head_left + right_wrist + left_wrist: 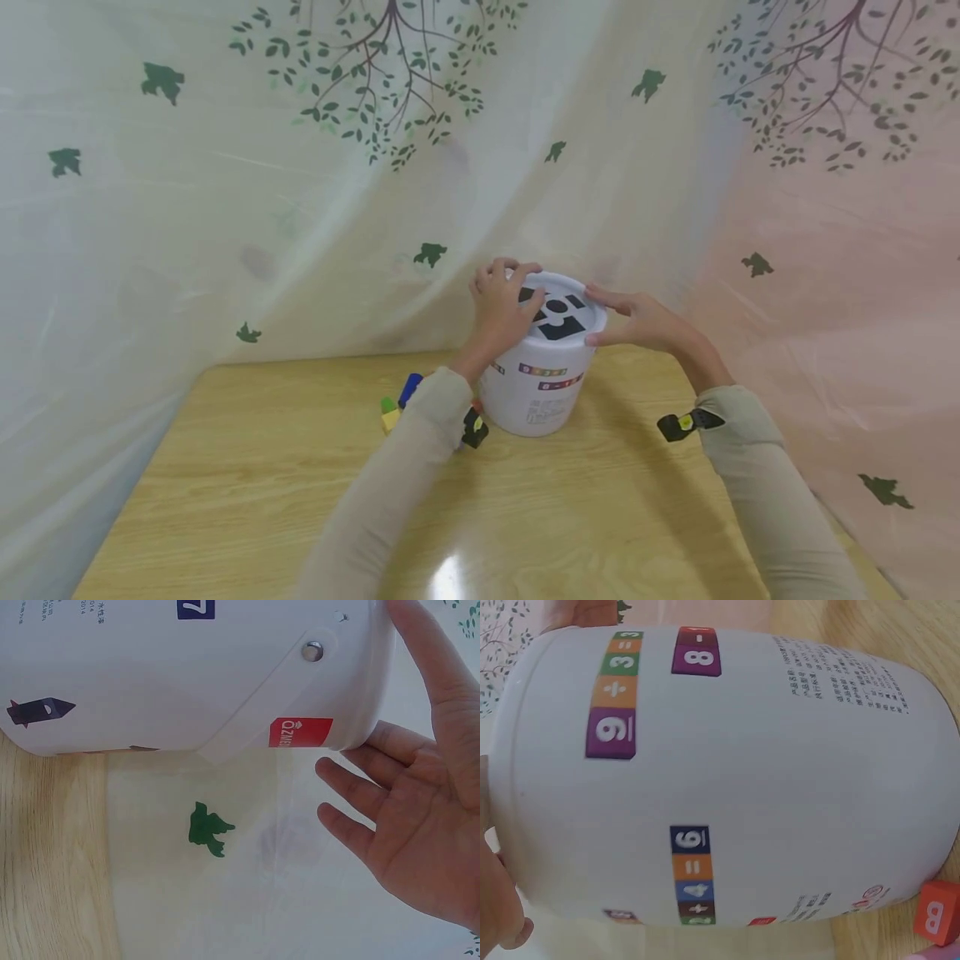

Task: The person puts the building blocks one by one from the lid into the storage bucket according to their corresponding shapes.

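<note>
A white plastic bucket (532,392) with printed number-block sums stands upright on the table. Its round white lid (592,321) carries black shapes on top. My left hand (504,308) grips the lid from the left, with fingers over the far rim and the thumb on top. From the right, my right hand (645,321) holds the lid's rim between thumb and forefinger. In the right wrist view, the other fingers (352,787) extend past the rim. The left wrist view shows only part of my left hand (499,900) at the lid end.
Left of the bucket lie toy blocks, among them a blue one (410,389), a yellow one (390,419) and a red one marked B (937,913). My left forearm partly hides this pile. Behind the wooden table (247,467) hangs a leaf-patterned curtain (337,233).
</note>
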`<control>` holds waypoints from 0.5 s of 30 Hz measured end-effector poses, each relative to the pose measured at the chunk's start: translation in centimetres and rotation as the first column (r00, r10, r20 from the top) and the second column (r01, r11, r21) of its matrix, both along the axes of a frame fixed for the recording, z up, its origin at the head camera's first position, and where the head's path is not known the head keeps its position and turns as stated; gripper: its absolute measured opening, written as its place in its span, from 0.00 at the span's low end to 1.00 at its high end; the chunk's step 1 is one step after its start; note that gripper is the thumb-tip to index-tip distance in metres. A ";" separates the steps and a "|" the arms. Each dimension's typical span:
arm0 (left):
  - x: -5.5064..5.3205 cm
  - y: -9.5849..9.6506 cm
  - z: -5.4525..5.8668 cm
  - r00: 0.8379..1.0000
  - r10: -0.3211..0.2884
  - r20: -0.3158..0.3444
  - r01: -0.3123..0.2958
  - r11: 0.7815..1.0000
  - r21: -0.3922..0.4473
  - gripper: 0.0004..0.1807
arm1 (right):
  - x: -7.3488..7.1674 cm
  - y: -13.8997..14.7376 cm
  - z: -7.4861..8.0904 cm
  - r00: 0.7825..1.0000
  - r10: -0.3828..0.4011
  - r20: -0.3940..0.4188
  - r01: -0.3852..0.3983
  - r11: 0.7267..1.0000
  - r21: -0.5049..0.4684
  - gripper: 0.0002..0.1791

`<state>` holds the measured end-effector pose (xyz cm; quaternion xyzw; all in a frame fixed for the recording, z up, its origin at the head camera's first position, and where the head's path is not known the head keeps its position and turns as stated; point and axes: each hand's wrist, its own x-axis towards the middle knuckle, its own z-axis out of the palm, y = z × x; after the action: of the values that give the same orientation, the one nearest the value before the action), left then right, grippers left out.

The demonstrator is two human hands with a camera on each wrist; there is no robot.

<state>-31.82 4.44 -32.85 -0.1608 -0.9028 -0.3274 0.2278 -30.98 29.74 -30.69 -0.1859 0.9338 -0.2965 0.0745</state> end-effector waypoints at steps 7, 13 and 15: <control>0.0 -3.4 1.1 0.996 -0.028 -0.085 0.041 0.987 0.155 0.20 | -0.1 -0.2 0.4 1.000 0.015 -0.007 -0.015 1.000 0.009 0.54; -0.3 -6.9 0.7 0.999 -0.008 -0.041 0.018 0.973 0.231 0.18 | -0.2 -0.2 0.6 1.000 0.020 -0.010 -0.020 1.000 0.023 0.54; -0.3 -7.9 0.2 1.000 -0.010 -0.004 0.011 0.971 0.240 0.18 | -0.1 -0.2 0.7 1.000 0.020 -0.007 -0.020 1.000 0.024 0.54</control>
<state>-32.14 -3.44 -32.62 -0.1374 -0.8554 -0.4353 0.2448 -31.10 29.50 -30.03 -0.1952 0.9357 -0.2837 0.0765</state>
